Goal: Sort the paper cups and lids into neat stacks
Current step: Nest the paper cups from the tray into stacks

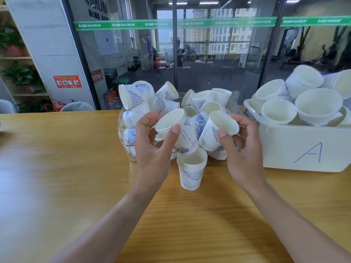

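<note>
Left hand [152,147]: grip curled round one paper cup [175,130], thumb on the rim, cup tilted with its mouth toward the camera. Right hand [241,149]: grip curled round a second cup [216,131], thumb at the rim, cup likewise tilted. The two held cups sit close together, above and just behind a short upright stack of nested cups [191,169] standing on the wooden bench [76,168]. Directly behind the hands, a clear bin [121,130] holds a loose heap of blue-patterned cups lying at all angles. To the right, a white tub [303,149] marked with a handwritten "A" holds wider cups, some nested in short stacks. A glass wall stands behind the bench.
</note>
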A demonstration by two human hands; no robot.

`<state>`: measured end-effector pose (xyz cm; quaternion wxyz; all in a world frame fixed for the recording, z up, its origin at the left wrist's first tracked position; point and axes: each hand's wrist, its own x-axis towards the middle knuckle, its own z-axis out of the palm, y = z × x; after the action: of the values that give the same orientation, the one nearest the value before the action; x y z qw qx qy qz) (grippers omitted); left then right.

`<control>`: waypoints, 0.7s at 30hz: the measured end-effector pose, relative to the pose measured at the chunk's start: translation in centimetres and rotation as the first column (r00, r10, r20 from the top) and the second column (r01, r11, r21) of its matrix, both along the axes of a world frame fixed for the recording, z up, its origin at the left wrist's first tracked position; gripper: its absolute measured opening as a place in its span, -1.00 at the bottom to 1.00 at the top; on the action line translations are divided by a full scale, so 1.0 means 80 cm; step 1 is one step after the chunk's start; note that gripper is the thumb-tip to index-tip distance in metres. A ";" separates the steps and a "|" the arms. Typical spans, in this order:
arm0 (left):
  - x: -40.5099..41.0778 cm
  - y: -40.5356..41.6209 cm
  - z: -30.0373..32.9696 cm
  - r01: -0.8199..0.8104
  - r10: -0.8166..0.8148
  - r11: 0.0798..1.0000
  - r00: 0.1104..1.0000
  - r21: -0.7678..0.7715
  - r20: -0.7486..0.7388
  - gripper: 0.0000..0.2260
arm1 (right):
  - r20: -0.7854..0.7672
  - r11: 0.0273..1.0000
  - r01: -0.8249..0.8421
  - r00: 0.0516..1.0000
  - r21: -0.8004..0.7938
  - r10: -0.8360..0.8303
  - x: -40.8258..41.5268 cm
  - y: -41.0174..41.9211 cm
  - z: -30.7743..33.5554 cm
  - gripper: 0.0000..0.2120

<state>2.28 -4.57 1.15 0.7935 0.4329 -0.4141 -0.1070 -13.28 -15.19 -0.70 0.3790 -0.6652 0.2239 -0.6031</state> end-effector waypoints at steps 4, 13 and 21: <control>-0.004 -0.001 -0.002 0.060 -0.060 0.998 0.998 0.032 0.002 -0.56 | 0.049 0.999 -0.025 0.999 0.024 0.023 -0.003 0.000 -0.005 -0.47; -0.008 -0.001 -0.021 0.066 -0.113 0.972 0.972 0.224 0.207 -0.41 | 0.142 0.998 -0.015 0.990 -0.055 0.022 -0.005 0.009 0.004 -0.65; -0.012 0.005 -0.037 0.047 -0.155 0.944 0.937 0.326 0.312 -0.51 | 0.241 0.987 0.022 0.970 -0.160 0.018 -0.006 0.016 0.011 -0.68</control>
<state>1.29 -4.15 -1.85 0.6264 0.5432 -0.5419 -0.1378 -13.73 -13.90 0.20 0.3476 -0.6150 0.1271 -0.6963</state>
